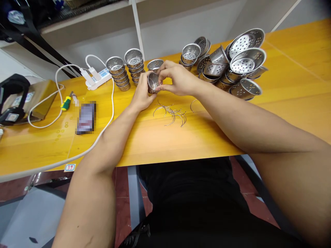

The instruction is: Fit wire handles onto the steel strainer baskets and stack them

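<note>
Mid-job, apparently. Left hand (pixel 141 92) fingers wrap a perforated cup (pixel 153 82) near the surface's (pixel 155 144) back edge; right hand (pixel 178 80) fingers bunch at its rim, grip unclear. Loose wires (pixel 173 112) frontward, jumbled cups (pixel 243 63) back-right seem pending; back-left stacks (pixel 119 74) maybe done.

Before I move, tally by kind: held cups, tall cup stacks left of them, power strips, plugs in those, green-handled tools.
Held cup: 1
Tall cup stacks: 2
Power strip: 1
White plugs: 2
Green-handled tool: 1
Total: 7
</note>
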Demonstrator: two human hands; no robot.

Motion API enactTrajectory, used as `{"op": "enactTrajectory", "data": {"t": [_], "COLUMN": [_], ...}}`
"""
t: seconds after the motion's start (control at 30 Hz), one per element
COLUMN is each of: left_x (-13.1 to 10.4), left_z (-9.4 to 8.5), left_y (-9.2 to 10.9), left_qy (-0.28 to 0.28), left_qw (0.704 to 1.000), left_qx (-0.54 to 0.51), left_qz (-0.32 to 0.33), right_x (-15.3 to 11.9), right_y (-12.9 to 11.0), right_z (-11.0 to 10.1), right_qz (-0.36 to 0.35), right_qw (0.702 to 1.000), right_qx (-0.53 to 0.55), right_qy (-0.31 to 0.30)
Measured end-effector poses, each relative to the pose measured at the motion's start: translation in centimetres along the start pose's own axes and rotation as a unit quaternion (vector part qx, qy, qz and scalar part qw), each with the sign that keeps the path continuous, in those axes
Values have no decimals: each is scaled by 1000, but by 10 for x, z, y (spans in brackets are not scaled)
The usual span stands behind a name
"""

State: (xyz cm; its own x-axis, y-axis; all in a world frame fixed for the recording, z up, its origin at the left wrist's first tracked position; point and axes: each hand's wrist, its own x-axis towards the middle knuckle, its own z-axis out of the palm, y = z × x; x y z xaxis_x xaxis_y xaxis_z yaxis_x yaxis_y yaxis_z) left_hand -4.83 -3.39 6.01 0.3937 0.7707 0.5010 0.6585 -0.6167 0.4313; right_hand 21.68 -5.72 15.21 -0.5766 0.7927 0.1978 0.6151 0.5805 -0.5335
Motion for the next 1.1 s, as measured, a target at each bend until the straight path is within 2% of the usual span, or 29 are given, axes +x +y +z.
{"op": "enactTrajectory", "data": {"t": [0.07, 0.17, 0.23, 0.3, 0.4, 0.5, 0.63, 0.67, 0.73, 0.83, 0.93, 1.03, 1.1], "left_x": [0, 0, -1, -2, -3, -3, -2, -2, -3, -3, 0, 2, 3], "left_z": [0, 1, 1, 2, 1, 2, 3, 4, 4, 6, 9, 9, 8], "left_y": [1, -1, -4, -6, -8, -9, -12, -12, -11, -4, 4, 8, 5], "left_qy": [-5, 0, 11, 23, 25, 6, -7, -7, -8, -13, -12, -16, -12], "left_qw": [1000, 1000, 1000, 999, 996, 997, 998, 998, 998, 996, 992, 988, 989], "left_qx": [0, -4, -16, -30, -37, -22, 8, 7, -7, -42, -89, -119, -111], "left_qz": [-4, -8, -20, -40, -74, -78, -58, -56, -59, -72, -88, -93, -95], "right_x": [2, 3, 1, -1, -1, 4, 10, 10, 8, 5, 4, 4, 3], "right_y": [2, 9, 16, 25, 38, 45, 46, 45, 43, 38, 30, 20, 14], "right_z": [-1, -7, -14, -22, -28, -23, -12, -11, -11, -12, -10, -10, -12], "right_qz": [-15, -64, -78, -68, -44, -24, 16, 24, 20, -44, -90, -57, -12], "right_qw": [999, 990, 977, 969, 981, 985, 981, 982, 990, 997, 994, 997, 1000], "right_qx": [27, 125, 196, 219, 119, 1, -52, -56, -47, 6, 31, 8, 5], "right_qy": [8, 4, -38, -91, -146, -169, -186, -181, -134, -56, -59, -59, -24]}}
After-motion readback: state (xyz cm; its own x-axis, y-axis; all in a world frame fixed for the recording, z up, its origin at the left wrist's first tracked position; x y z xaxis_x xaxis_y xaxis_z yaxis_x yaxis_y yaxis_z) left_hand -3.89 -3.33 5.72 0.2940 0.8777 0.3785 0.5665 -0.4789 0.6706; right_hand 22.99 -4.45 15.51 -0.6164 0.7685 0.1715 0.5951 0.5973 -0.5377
